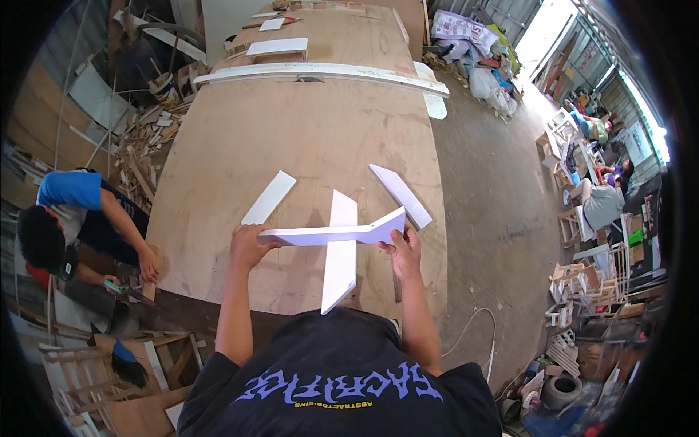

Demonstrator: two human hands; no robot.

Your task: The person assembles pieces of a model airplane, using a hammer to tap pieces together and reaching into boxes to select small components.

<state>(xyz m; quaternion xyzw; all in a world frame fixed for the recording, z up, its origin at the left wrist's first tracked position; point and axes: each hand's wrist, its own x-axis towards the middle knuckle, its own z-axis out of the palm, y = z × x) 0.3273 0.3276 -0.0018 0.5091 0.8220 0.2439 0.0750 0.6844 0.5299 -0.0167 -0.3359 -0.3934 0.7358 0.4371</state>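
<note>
Two white boards cross each other in front of me above the plywood table. My left hand (250,246) grips the left end of the crosswise white board (306,237). Near its angled right end, my right hand (403,251) holds the same board between thumb and fingers. The other white board (340,266), with slanted ends, runs lengthwise through the middle and reaches past the table's near edge. Whether the two are joined cannot be seen. Two more white pieces lie flat beyond my hands: a short board (269,197) on the left and a slant-cut board (400,195) on the right.
A long white plank (324,71) spans the plywood table (306,131) farther off. A co-worker (80,226) works at the table's left corner, beside a wood scrap heap (138,156). Bags (473,54) lie at the far right; people sit among wooden furniture (590,280) at right.
</note>
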